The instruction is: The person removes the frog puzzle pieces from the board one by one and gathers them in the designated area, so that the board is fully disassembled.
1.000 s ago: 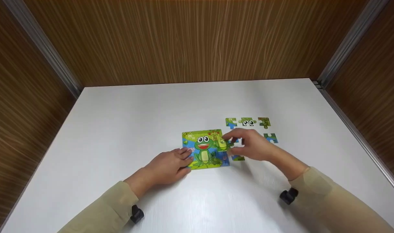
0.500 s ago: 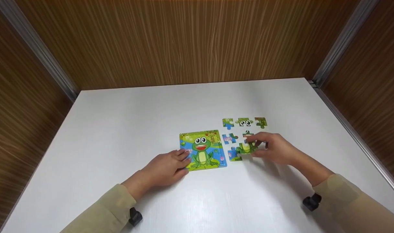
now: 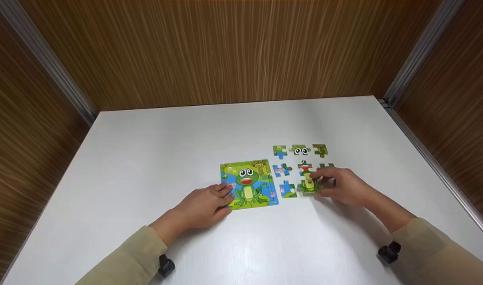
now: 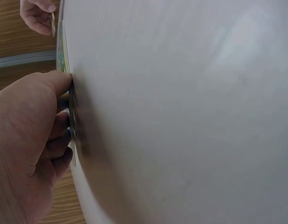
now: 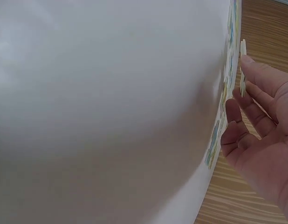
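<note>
On the white table lies a square board with a frog picture [image 3: 247,193]. My left hand [image 3: 205,206] rests its fingers on the board's left side, with the thumb near the front left corner. To the right, my right hand [image 3: 347,189] pinches a puzzle piece showing the frog's belly [image 3: 308,186] between thumb and fingers. The left wrist view shows the left thumb [image 4: 60,81] at the board's edge. Seen edge-on in the right wrist view, the pinched piece [image 5: 243,46] is held above the table, over other pieces.
Loose puzzle pieces lie in rows right of the board: an eyes piece [image 3: 300,151] at the back, a mouth piece [image 3: 304,167] and a blue-green corner piece [image 3: 288,190] nearer. Another piece [image 3: 325,165] is partly behind the right hand. Wood-grain panels [image 3: 241,51] enclose the table.
My right hand has carried the frog-belly piece from above the board to the right, over the gap beside the corner piece, and lower. The left hand has stayed on the board.
</note>
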Tool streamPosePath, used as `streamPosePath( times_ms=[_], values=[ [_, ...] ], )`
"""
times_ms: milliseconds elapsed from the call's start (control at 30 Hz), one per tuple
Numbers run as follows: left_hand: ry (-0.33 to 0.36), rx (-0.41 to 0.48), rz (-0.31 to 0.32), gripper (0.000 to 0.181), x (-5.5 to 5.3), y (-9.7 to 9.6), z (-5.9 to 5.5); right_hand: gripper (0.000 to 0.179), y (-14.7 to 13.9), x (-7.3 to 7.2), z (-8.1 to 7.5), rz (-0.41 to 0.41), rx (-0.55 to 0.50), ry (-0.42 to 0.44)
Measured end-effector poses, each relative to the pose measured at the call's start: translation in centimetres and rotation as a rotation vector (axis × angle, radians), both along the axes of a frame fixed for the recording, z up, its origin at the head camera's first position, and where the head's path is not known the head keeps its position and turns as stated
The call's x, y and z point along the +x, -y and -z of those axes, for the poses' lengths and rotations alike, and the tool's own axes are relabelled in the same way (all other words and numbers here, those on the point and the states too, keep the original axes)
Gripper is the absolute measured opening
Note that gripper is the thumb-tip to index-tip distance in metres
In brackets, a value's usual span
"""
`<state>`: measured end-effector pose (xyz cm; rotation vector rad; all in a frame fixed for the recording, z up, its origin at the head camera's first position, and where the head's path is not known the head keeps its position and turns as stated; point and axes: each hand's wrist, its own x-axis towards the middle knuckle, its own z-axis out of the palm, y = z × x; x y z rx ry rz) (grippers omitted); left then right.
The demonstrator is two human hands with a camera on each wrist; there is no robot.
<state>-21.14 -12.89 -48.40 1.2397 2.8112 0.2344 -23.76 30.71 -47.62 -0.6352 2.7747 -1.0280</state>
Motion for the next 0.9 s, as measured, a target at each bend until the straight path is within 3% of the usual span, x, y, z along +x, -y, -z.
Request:
streamPosePath(
  times_ms=[900],
  values=[
    [-0.025, 0.0, 0.008, 0.049, -0.12, 0.09, 0.26, 0.048, -0.64, 0.51, 0.68, 0.024, 0.016, 0.031]
  ],
)
